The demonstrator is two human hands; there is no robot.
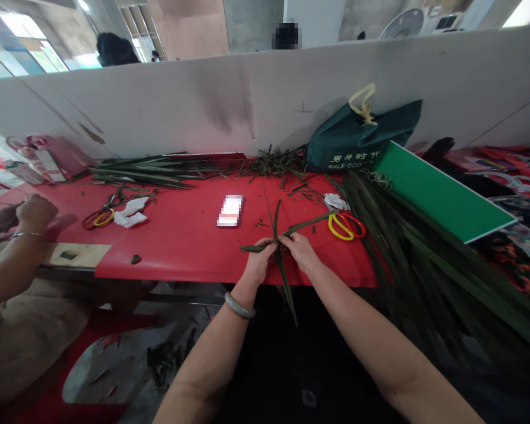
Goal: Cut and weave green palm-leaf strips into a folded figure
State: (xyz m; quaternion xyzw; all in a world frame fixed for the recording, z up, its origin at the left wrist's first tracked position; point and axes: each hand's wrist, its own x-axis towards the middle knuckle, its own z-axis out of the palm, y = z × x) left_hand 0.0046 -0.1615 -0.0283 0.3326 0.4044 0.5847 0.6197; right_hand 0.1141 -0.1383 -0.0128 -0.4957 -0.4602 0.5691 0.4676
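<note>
Long green leaf strips [285, 280] cross one another between my two hands, just over the front edge of the red table. My left hand [261, 259], with a bangle on the wrist, pinches the crossing from the left. From the other side my right hand [299, 248] grips the same strips with thumb and fingers. One end points down toward my lap, one stands up, and others stick out left and right. Scissors with red and yellow handles [347, 227] lie right of my right hand. Fingers partly cover the crossing itself.
A large bundle of long leaves [424, 259] hangs over the table's right side, by a green board [441, 191] and dark green bag [353, 138]. A phone [230, 211] lies ahead. Cut leaves [150, 171] line the wall. At left are another person's hands [35, 212] and scissors [99, 218].
</note>
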